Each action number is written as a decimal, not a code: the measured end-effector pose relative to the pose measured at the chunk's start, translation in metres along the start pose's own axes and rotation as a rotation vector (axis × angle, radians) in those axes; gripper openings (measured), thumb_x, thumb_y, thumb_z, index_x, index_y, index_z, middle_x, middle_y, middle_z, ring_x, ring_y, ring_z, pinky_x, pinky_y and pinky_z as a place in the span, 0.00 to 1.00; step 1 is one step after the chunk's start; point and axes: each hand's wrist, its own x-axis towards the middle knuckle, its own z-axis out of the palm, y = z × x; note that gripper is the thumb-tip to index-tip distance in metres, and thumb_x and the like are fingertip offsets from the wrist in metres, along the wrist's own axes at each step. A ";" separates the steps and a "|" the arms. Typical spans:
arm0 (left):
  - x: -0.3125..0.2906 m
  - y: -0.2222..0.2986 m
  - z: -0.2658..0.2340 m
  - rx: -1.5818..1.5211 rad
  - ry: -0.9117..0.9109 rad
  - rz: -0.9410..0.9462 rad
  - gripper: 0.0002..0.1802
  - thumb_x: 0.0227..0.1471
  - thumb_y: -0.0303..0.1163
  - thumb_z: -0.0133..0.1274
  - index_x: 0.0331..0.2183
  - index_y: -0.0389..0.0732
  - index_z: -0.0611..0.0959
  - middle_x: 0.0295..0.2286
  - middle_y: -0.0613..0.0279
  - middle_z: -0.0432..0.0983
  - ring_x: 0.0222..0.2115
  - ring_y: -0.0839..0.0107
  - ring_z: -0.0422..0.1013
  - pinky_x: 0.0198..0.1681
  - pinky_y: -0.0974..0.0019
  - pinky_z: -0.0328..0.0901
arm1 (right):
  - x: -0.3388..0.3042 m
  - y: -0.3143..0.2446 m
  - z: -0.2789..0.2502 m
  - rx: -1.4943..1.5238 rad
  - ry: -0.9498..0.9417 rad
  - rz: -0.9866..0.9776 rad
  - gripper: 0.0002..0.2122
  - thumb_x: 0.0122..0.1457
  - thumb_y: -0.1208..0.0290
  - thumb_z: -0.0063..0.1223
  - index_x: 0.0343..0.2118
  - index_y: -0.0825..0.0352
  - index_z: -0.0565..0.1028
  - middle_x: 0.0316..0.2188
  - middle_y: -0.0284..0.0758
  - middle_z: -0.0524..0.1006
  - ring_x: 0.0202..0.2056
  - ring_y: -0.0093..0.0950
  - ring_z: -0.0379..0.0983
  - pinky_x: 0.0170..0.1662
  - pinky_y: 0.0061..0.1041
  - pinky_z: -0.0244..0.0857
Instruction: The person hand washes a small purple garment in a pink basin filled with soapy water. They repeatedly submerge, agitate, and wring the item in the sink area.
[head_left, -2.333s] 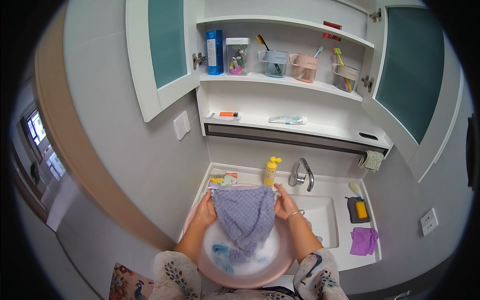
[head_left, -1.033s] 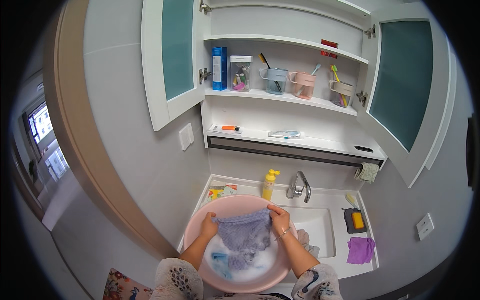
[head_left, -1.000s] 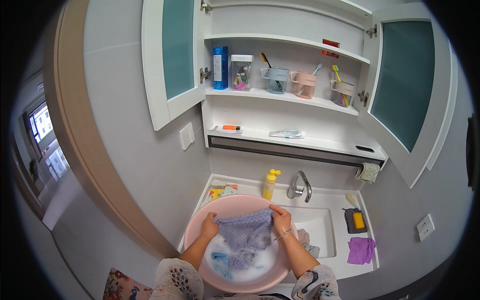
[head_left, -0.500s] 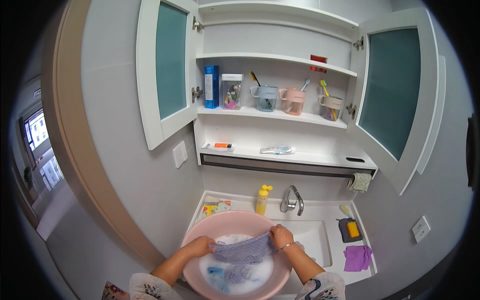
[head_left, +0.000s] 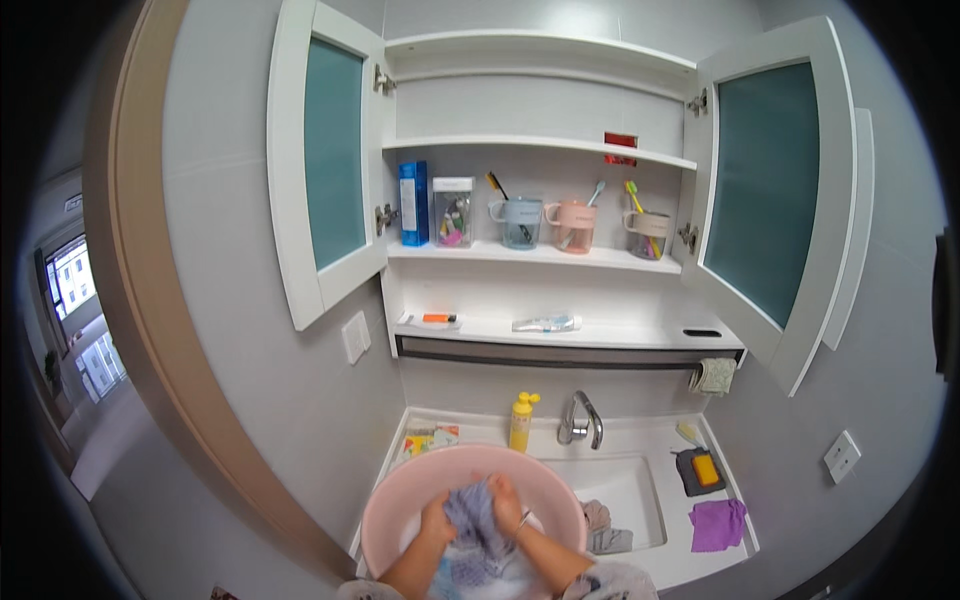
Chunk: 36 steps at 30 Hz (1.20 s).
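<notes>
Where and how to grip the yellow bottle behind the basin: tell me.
Probably best around the upper body of the yellow bottle, below its cap, coming from above and its left. It stands upright and slim, which suits a wraparound grip; the rim of the pink basin crowds its foot in front, and the faucet stands to its right.

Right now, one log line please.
left hand: holds cloth | right hand: holds cloth | cloth: bunched over basin | bottle: upright behind basin

gray walls, open white cabinet — teal panels, bright window
</notes>
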 end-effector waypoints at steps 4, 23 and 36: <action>0.043 -0.059 -0.076 0.271 -0.080 0.107 0.23 0.52 0.43 0.40 0.44 0.35 0.70 0.41 0.55 0.69 0.38 0.61 0.68 0.43 0.58 0.63 | -0.068 -0.034 0.047 -0.394 -0.054 -0.136 0.11 0.51 0.60 0.49 0.25 0.64 0.70 0.19 0.39 0.71 0.24 0.25 0.68 0.29 0.24 0.62; -0.001 -0.008 -0.005 0.017 -0.060 -0.236 0.25 0.49 0.49 0.42 0.40 0.37 0.73 0.39 0.54 0.72 0.39 0.56 0.69 0.49 0.49 0.57 | 0.029 0.011 -0.026 -0.669 -0.259 0.258 0.25 0.47 0.45 0.49 0.31 0.67 0.76 0.25 0.42 0.76 0.28 0.36 0.73 0.37 0.31 0.64; 0.018 -0.037 -0.047 0.171 0.001 0.012 0.19 0.51 0.50 0.39 0.24 0.45 0.71 0.16 0.61 0.66 0.16 0.67 0.65 0.17 0.64 0.64 | -0.055 0.040 0.066 -0.382 -0.002 -0.286 0.11 0.50 0.66 0.46 0.36 0.62 0.70 0.23 0.41 0.72 0.27 0.35 0.70 0.33 0.31 0.64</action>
